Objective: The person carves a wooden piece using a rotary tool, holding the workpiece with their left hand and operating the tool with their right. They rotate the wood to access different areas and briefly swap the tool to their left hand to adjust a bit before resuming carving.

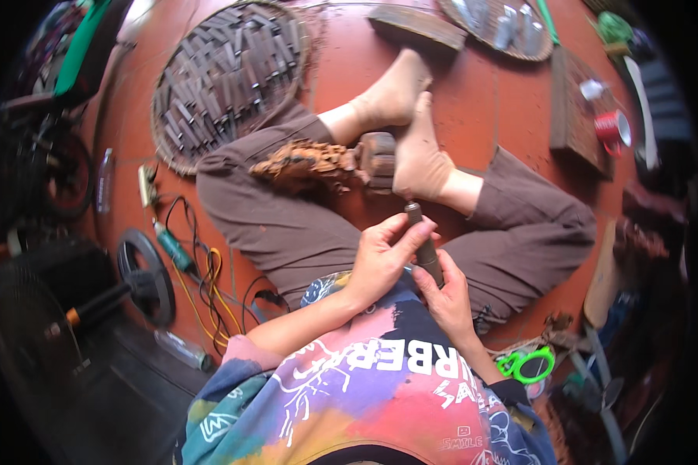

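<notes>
Between the knees, at six o'clock from the bare feet point(411, 132), both hands pinch a dark wooden stick point(424, 246): left hand point(378, 260) fingers pressed near its top, right hand point(444, 293) wrapped low. Slim, brown, round-ended, it looks stiff and light, best held mid-shaft. Shavings point(302, 161) lie at eleven o'clock.

The person wears a short-sleeved shirt point(380, 395) splashed with pink, orange, blue and purple, printed with white lettering and doodles. Loose brown trousers point(302, 225) cover both legs. The feet point(411, 132) are bare.
</notes>
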